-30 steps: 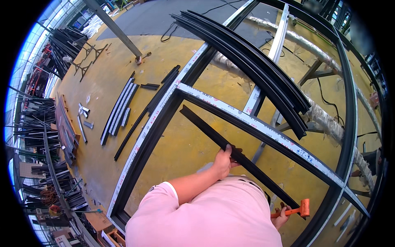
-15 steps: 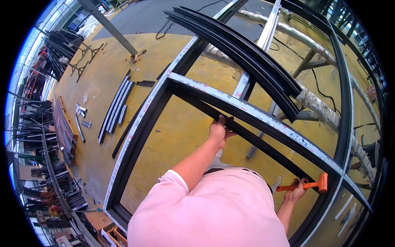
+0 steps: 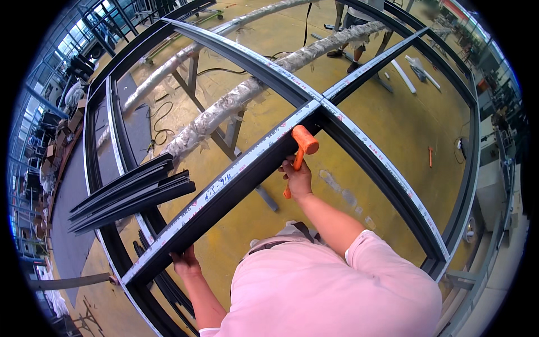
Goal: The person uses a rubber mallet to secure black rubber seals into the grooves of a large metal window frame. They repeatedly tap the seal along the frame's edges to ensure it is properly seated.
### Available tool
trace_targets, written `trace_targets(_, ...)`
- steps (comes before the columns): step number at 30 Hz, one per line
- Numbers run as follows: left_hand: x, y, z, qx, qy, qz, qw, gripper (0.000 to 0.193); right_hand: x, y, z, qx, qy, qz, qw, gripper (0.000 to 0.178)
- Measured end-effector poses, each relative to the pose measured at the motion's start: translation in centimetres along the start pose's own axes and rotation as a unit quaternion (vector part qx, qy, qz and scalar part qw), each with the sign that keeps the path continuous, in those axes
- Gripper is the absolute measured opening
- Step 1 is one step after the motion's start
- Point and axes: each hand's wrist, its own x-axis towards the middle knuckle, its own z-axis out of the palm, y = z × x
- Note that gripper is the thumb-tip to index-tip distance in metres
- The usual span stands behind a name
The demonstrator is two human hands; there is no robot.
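Note:
A large black window-type frame (image 3: 373, 151) with white printed film on its top faces spreads around me. My right hand (image 3: 297, 177) is closed round the handle of an orange mallet (image 3: 305, 139), its head up beside the bar's upper end, near the crossing of the bars. My left hand (image 3: 187, 264) is at the lower left end of the same crossbar (image 3: 227, 182), fingers closed at its black underside. A long black strip, seen apart earlier, now lies along that side; its edge cannot be told from the bar.
A bundle of dark profiles (image 3: 135, 194) rests across the frame at left. Film-wrapped supports (image 3: 224, 106) run beneath it. Another person's legs (image 3: 355, 42) stand beyond. An orange-handled tool (image 3: 430, 156) and white strips (image 3: 403, 76) lie on the yellow floor.
The view has swung round to the right. The black strip, which stood apart from the crossbar, is now against it. My right hand still holds the mallet, now with its head raised by the bar.

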Motion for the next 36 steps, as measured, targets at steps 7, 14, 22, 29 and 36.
trace_targets(7, 0.2, 0.3, -1.3, -0.044, -0.055, -0.022, 0.997, 0.047, 0.3, -0.3, 1.8, 0.135, 0.061, 0.039, 0.988, 0.012)
trace_targets(14, 1.8, 0.5, -2.9, -0.029, -0.093, -0.005, 0.995, 0.044, 0.8, -1.0, 1.5, 0.291, 0.039, 0.091, 0.952, 0.009)
trace_targets(22, 0.8, 0.1, -0.1, -0.036, 0.021, -0.004, 0.999, 0.043, 2.6, -1.4, 1.1, 0.358, 0.063, 0.112, 0.925, 0.018)
trace_targets(29, 1.9, 1.0, -0.8, -0.035, 0.052, -0.039, 0.997, 0.039, 3.3, -0.8, 0.6, 0.337, 0.072, 0.141, 0.928, 0.016)
trace_targets(36, 3.4, 1.3, -2.7, 0.018, 0.076, 0.008, 0.997, 0.033, 2.0, -2.0, 1.6, 0.344, 0.087, 0.184, 0.917, 0.015)
